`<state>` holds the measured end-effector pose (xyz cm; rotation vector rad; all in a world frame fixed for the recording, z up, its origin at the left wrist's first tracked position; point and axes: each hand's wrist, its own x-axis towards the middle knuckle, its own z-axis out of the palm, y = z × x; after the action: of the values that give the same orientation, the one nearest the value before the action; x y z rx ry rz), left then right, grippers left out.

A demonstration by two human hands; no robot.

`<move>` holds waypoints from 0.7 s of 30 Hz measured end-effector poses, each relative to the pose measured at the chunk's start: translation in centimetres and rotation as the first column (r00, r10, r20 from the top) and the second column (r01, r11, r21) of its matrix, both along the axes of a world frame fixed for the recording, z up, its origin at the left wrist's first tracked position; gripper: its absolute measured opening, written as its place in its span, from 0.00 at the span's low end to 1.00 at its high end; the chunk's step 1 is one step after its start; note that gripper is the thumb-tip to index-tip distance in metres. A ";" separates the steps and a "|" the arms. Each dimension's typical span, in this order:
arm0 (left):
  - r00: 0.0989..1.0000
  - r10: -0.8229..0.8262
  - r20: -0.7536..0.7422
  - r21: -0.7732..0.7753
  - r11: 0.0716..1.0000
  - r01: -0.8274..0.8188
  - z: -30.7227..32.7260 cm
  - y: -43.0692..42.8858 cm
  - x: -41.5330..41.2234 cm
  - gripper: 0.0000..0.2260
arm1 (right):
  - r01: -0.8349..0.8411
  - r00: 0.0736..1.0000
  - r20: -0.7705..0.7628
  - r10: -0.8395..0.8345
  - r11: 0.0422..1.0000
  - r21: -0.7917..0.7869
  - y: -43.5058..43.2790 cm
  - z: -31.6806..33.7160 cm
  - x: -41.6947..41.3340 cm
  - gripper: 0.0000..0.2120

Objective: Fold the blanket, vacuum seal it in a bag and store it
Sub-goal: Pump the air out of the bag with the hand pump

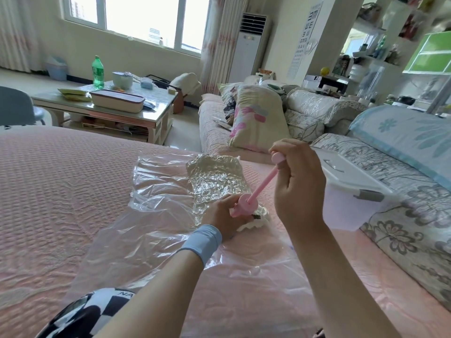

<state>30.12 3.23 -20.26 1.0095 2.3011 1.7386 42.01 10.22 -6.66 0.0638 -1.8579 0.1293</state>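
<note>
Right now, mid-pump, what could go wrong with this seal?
1. The pump leans while the right hand holds its plunger drawn out; it may slip off the valve under the left hand.
2. Much of the bag lies slack around the blanket; I cannot see its closure, so air may leak back.

Pink waffle-quilted cover (61, 179) across the foreground. Beyond it, a pale glass-topped coffee table (156, 111) carries an upright green plastic bottle (98, 72), a white lidded pot (122, 80) and a cream oblong box with a dark-rimmed lid (117, 101). Light blue waste bin (57, 69) by the far wall. White floor-standing air conditioner (251, 45); eye chart (308, 32) to its right. Grey floral sofa (402, 215) bears a cream pillow with pink flowers (258, 118) and a light blue flowered pillow (410, 135).
</note>
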 end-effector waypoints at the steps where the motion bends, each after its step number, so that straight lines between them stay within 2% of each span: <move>1: 1.000 0.002 0.004 0.002 1.000 -0.002 0.0 0.0 0.0 0.22 | -0.013 0.999 0.035 0.014 1.000 -0.023 0.3 -0.8 -0.7 0.07; 3: 1.000 0.012 0.018 0.010 1.000 -0.012 0.1 -0.1 -0.2 0.21 | -0.019 0.969 0.242 0.043 0.995 -0.103 1.0 -3.4 -2.1 0.10; 5: 0.999 0.018 0.028 0.002 1.000 -0.019 0.5 -0.3 -0.3 0.18 | 0.019 0.871 0.488 0.060 0.988 -0.156 1.5 -6.3 -2.9 0.13; 8: 0.999 0.019 0.028 -0.007 1.000 -0.019 0.7 -0.4 0.0 0.15 | 0.062 0.791 0.611 0.020 0.992 -0.112 1.8 -7.4 -2.9 0.10; 11: 0.999 0.010 0.032 0.010 1.000 -0.010 0.5 -0.4 0.3 0.20 | 0.076 0.820 0.571 -0.027 0.995 -0.062 1.6 -5.6 -2.2 0.09; 15: 0.999 0.021 0.030 -0.029 0.999 -0.020 0.3 -0.4 0.0 0.22 | 0.078 0.922 0.381 -0.066 0.997 -0.018 1.0 -1.6 -0.9 0.06; 18: 0.999 0.031 0.018 -0.042 0.999 -0.030 0.2 -0.4 -0.1 0.23 | 0.034 0.982 0.185 -0.029 0.999 -0.024 0.8 1.2 0.4 0.07; 21: 1.000 0.023 0.013 -0.055 0.998 -0.022 0.2 -0.5 0.2 0.24 | -0.031 0.995 0.095 0.025 0.998 0.056 0.2 1.6 0.7 0.08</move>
<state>30.31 2.75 -20.10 0.9634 2.3474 1.6747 42.70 10.42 -5.09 0.1252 -1.9555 0.1001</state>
